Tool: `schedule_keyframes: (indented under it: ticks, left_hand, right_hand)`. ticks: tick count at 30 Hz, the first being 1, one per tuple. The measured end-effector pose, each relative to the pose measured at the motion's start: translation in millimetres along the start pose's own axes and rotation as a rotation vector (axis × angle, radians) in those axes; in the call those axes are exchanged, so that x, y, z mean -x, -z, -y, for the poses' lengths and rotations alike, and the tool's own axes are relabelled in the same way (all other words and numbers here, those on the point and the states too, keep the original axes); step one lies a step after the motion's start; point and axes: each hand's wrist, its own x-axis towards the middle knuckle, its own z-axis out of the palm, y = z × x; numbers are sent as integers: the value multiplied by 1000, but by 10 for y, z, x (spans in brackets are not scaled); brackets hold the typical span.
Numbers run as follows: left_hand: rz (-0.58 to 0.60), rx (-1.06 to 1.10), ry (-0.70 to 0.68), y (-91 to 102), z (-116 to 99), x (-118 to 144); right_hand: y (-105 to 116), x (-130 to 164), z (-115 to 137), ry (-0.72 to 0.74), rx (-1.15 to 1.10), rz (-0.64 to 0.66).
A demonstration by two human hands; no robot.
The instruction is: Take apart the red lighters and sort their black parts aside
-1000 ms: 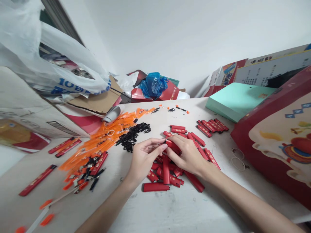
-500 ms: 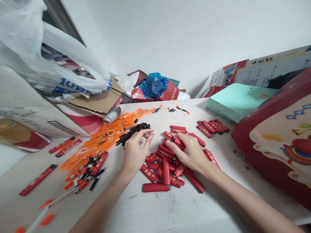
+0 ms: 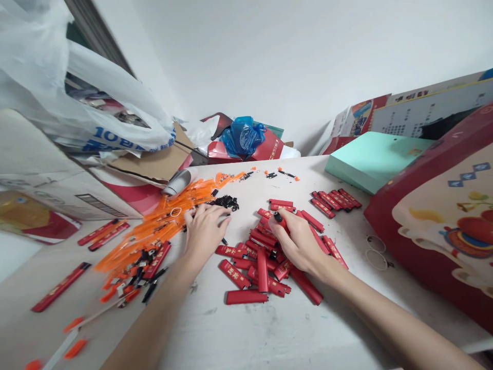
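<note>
My right hand [image 3: 302,241] is closed around a red lighter body [image 3: 278,218], whose black end points up and away past my thumb. Under and beside it is a loose heap of red lighter bodies [image 3: 263,272] with gold lettering. My left hand [image 3: 205,232] lies over a pile of small black parts [image 3: 228,202], fingers apart and thumb out to the right; its fingertips partly cover the pile. To its left spreads a heap of orange translucent pieces [image 3: 148,234]. Several black, orange and metal bits [image 3: 133,275] sit nearer me.
A row of red lighters [image 3: 339,200] lies at the right. Behind it stand a mint-green box [image 3: 377,156] and a large red printed box [image 3: 435,216]. White bands [image 3: 376,259] rest near that box. A plastic bag [image 3: 127,136] and a carton [image 3: 73,174] flank the left.
My left hand has moved slightly left and down onto the black parts, its fingers spreading. My right hand now tilts the red lighter body so its black end points away.
</note>
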Motion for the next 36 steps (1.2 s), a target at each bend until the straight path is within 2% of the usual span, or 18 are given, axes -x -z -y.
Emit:
schedule_keyframes:
  ticks: [9,15,21,30,33,36]
  left_hand:
    - [-14,8,-15,1,15,-9]
    - [42,97,-31,13,2,1]
    - [121,38,-62,7,28,25]
    - [137,58,-43,39,41,44]
    - [117,135,-26,74,1,30]
    - [114,422,43,144,-95,22]
  right_hand:
    - [-41,11,-53,38,72,12]
    - [-39,9,-57,51,114,35]
    - [-45,15,-56,42,102,47]
    - [-43,15,-41,61,92,54]
    - [-35,18,-33,83,80,62]
    - [-29,19,-22,103,77,67]
